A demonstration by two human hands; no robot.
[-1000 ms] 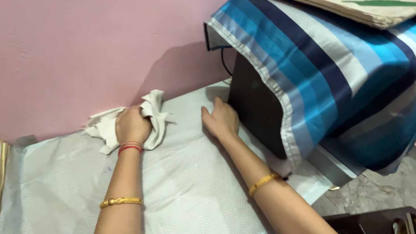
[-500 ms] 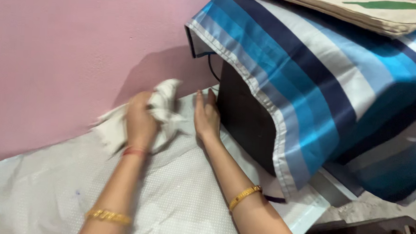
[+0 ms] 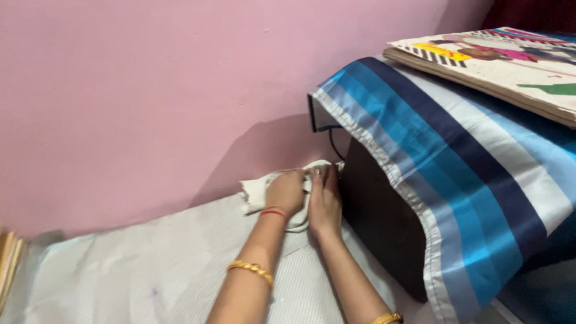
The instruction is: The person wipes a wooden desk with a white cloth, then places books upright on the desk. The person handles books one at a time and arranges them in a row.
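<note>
Pink wall [image 3: 143,78], left hand [image 3: 285,192] on cloth [image 3: 255,192]

Gold bangles [image 3: 251,268], perhaps red thread [image 3: 272,212]

One white cloth [image 3: 259,192], one black box [image 3: 382,231], one striped cover [image 3: 468,183], two hands, three gold bangles.

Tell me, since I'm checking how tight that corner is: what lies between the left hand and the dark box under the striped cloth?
The head view shows the right hand there, flat against the dark box. The left hand grips a white rag beside it.
</note>
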